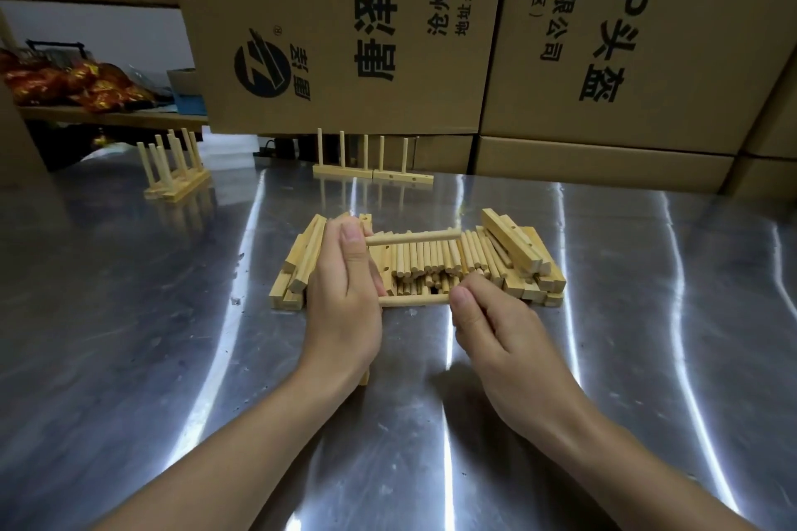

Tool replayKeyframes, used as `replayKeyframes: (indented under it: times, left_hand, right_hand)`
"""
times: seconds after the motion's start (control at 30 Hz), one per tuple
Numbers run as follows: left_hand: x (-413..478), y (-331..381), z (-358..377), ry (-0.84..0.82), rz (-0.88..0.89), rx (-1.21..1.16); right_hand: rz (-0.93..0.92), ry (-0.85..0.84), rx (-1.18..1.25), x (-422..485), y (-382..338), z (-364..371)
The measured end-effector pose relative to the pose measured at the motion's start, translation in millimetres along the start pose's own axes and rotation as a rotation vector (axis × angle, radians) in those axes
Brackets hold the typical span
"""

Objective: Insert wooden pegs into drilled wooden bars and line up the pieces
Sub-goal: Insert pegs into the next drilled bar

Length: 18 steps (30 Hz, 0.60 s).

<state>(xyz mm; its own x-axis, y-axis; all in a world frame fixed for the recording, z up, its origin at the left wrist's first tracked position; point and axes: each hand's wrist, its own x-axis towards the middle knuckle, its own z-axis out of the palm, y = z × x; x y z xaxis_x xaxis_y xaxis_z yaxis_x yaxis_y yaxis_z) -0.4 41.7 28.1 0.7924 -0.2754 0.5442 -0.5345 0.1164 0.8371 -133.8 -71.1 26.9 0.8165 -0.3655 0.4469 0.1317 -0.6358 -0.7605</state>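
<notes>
The shiny metal worktop (604, 272) fills most of the view, with big cardboard boxes (431, 34) standing at its far edge. In the middle of the worktop sits a pile of wood: square drilled bars (304, 259) stacked on its left and right sides, and a heap of loose round pegs (431, 259) between them. Far away, near the boxes, stand finished pieces (371, 172) with pegs pointing straight up, and another group (174, 181) stands at the far left. Just in front of the pile, the left hand (345, 293) is wrapped around a bar that it mostly hides; one upper peg (414, 238) sticks out of it to the right. A lower peg (414, 300) also lies sideways, running left to right. The right hand (487, 323) pinches the right end of this lower peg, while its left end meets the bar in the left hand. The peg's long line points straight at the bar, so I think the right hand needs to push left to seat it.
</notes>
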Motion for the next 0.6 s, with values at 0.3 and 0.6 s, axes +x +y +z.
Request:
replayKeyframes:
  times: [0.3, 0.6]
  left_hand:
    - [7, 6, 5, -0.169, -0.306, -0.240]
    - [-6, 2, 21, -0.175, -0.280, -0.221]
  right_hand:
    - [-0.367, 0.139, -0.785, 5, -9, 4]
    - [-0.277, 0.084, -1.012, 10, -10, 26]
